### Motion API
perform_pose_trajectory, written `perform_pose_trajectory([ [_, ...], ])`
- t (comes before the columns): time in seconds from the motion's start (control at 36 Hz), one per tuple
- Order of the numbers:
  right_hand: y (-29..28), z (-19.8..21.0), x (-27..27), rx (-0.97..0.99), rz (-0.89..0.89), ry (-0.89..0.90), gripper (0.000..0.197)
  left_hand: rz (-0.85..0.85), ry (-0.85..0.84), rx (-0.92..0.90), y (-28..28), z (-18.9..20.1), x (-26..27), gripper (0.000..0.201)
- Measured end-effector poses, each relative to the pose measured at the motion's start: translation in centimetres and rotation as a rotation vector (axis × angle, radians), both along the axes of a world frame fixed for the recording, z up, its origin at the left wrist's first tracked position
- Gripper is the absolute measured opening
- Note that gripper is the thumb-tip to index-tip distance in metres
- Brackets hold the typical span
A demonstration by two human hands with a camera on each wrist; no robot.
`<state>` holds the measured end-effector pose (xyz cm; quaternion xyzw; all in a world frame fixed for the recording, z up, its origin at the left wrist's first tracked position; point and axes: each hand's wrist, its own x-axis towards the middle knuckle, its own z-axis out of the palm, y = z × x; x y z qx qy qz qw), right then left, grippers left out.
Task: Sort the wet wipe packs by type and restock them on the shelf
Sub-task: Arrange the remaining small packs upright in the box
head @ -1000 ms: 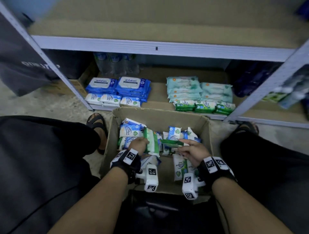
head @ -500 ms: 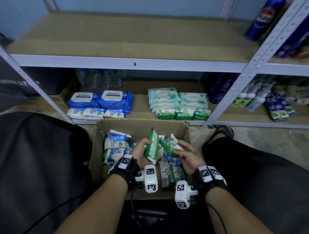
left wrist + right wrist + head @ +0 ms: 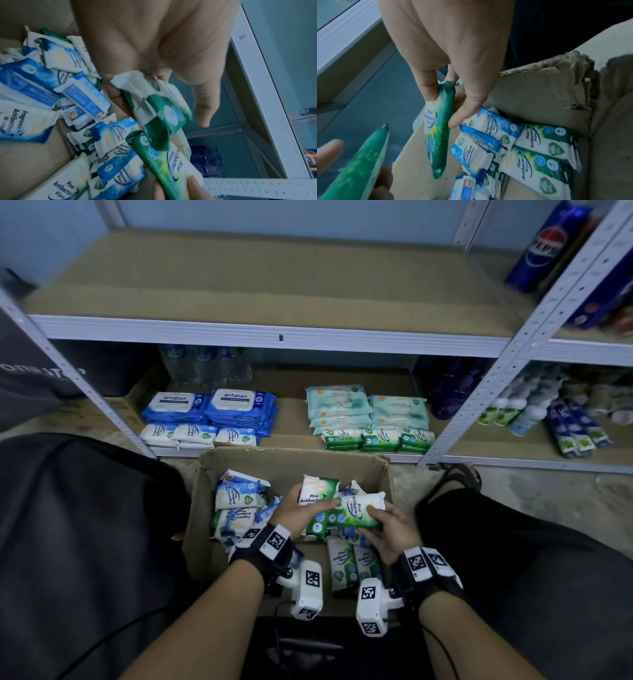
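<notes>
I hold two green Pine wipe packs just above the open cardboard box (image 3: 294, 457). My left hand (image 3: 301, 508) grips one pack (image 3: 318, 489) by its end, thumb across the front; the left wrist view shows that pack (image 3: 159, 108) pinched at its sealed edge. My right hand (image 3: 383, 525) grips the second pack (image 3: 349, 513), which touches the first; the right wrist view has it (image 3: 440, 129) hanging edge-on between thumb and fingers. Loose blue Fragrance Free packs (image 3: 236, 498) and green Pine packs (image 3: 342, 563) lie in the box.
On the low shelf, a row of green Pine packs (image 3: 378, 440) sits in front of teal packs (image 3: 366, 409); white-blue packs (image 3: 197, 434) sit in front of blue antabax packs (image 3: 209, 405). The upper shelf board (image 3: 274, 285) is bare. My knees flank the box.
Both hands have lifted green packs out of the box and brought them together, faces turned up. My head has tilted up, showing more of the shelves.
</notes>
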<state>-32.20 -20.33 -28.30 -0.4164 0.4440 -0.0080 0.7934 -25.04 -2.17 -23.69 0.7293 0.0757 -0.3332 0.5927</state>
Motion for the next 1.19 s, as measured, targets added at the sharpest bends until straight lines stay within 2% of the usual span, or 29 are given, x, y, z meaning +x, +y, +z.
perform_pose_trajectory([
  [0.06,0.0,0.0,0.1,-0.003,-0.058,-0.022,0.039,-0.016,0.01,-0.003,-0.3,0.3,0.4,0.038],
  [0.17,0.0,0.0,0.1,-0.024,-0.042,-0.03,0.05,-0.021,-0.004,0.031,-0.2,-0.3,0.7,0.055],
  [0.22,0.2,-0.2,0.0,-0.055,-0.011,-0.032,0.051,-0.035,-0.019,0.051,0.0,-0.7,0.7,0.053],
  [0.33,0.3,-0.6,0.0,-0.055,0.035,-0.03,0.031,-0.08,-0.078,0.042,0.1,-0.9,0.4,0.038],
  [0.42,0.2,-0.6,-0.1,-0.06,0.071,0.014,0.023,-0.089,-0.091,0.035,0.2,-1.0,0.3,0.035],
  [0.5,0.1,-0.6,-0.1,-0.076,0.072,0.066,0.031,-0.084,-0.052,0.022,0.4,-0.7,0.5,0.032],
  [0.58,0.2,-0.3,0.1,-0.058,0.061,0.098,0.034,-0.097,-0.02,0.045,0.6,-0.8,0.8,0.047],
  [0.69,0.3,-0.3,0.2,0.005,0.07,0.108,0.038,-0.199,0.014,0.06,0.0,-1.1,0.8,0.028],
  [0.83,0.1,-0.4,0.1,0.057,0.079,0.11,0.04,-0.267,-0.068,0.113,-0.4,-2.1,0.1,0.042],
  [0.94,0.1,-0.2,0.3,0.079,0.092,0.11,0.033,-0.316,-0.052,0.07,-0.6,-2.4,-0.4,0.045],
  [1.03,0.2,-0.2,0.4,0.097,0.099,0.108,0.037,-0.326,-0.046,0.076,-0.6,-2.7,-0.5,0.049],
  [1.11,0.4,0.1,0.3,0.098,0.189,0.079,0.035,-0.302,0.022,0.096,-0.7,-3.0,-0.3,0.055],
  [1.19,0.6,0.3,0.2,0.07,0.279,0.022,0.032,-0.318,0.025,0.152,-0.7,-2.8,-0.2,0.036],
])
